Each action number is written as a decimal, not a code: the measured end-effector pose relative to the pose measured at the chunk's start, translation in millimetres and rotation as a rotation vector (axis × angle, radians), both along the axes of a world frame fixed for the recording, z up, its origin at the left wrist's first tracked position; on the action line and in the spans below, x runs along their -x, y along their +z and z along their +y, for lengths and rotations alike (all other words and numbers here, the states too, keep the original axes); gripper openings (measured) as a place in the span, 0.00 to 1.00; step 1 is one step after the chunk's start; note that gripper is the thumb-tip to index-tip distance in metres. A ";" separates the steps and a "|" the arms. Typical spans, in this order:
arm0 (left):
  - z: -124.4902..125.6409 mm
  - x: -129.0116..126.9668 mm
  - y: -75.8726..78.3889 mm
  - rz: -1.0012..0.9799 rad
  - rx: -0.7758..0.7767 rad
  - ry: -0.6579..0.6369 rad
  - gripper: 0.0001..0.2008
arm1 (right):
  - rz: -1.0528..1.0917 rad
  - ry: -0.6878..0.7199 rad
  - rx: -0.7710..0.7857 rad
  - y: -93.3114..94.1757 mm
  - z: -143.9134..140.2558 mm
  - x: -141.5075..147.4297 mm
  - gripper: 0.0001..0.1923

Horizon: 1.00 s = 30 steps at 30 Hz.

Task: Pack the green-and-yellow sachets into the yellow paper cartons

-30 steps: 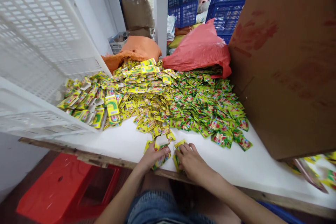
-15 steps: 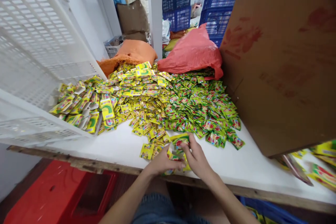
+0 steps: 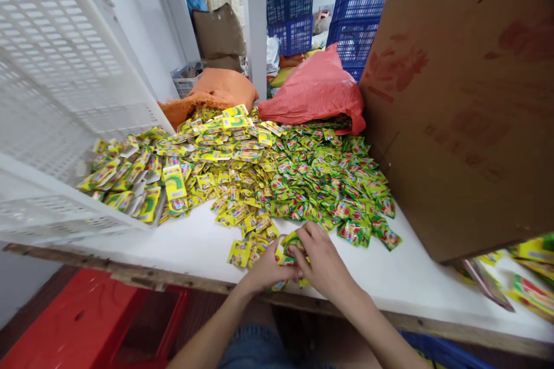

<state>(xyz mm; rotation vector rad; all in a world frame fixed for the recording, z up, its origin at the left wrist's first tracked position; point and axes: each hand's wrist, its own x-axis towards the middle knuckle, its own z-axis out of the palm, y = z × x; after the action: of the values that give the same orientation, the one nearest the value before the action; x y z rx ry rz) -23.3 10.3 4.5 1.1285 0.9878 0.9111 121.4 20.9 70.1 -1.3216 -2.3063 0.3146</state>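
Print on the sachets (image 3: 277, 179) too small to read. Bundle of sachets (image 3: 291, 248) mostly covered by the left hand (image 3: 266, 270) and right hand (image 3: 322, 259). Cardboard box (image 3: 459, 104) cut off at two o'clock, white crate (image 3: 56, 81) at ten o'clock. Red bag (image 3: 315, 89) contents hidden.

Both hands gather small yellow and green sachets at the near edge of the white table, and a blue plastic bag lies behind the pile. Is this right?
Not quite: the head view shows the plastic bag behind the pile is red, not blue; only the crates further back are blue. The rest holds: the left hand and right hand gather small yellow and green sachets at the near edge of the white table.
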 end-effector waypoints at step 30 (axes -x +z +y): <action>-2.3 8.1 -2.0 -0.039 -0.120 0.036 0.20 | 0.176 0.042 0.009 -30.0 -21.0 1.5 0.09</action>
<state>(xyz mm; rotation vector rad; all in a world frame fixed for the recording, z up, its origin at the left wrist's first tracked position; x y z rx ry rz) -31.4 8.0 2.6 1.1917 0.9345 1.0291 120.0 -0.1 40.0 -1.2000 -2.1895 0.4377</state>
